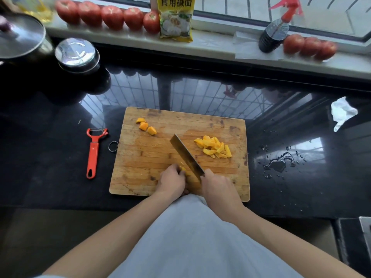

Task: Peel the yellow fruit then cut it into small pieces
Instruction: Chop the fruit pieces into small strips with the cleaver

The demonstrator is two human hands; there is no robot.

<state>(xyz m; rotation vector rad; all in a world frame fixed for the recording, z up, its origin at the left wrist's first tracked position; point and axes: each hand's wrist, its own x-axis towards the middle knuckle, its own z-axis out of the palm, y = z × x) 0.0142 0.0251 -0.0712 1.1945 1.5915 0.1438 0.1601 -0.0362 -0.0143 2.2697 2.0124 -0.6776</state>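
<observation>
Nearest to me, my right hand (217,187) is wrapping its fingers around the handle of the cleaver (185,157), and the blade is pointing away from this grip, toward the far left. My left hand (172,180) is curling over the last yellow fruit piece (183,171), pinning it against the blade's left face, I think so that it is not rolling while I am slicing. Beyond the blade, to its right, the pile of small cut pieces (214,147) is lying on the cutting board (144,157); three bigger chunks (146,126) are waiting far from the grip, at the board's far left. The red peeler (94,152) is resting off the board, left of my left hand. Nothing is blocking the blade.
</observation>
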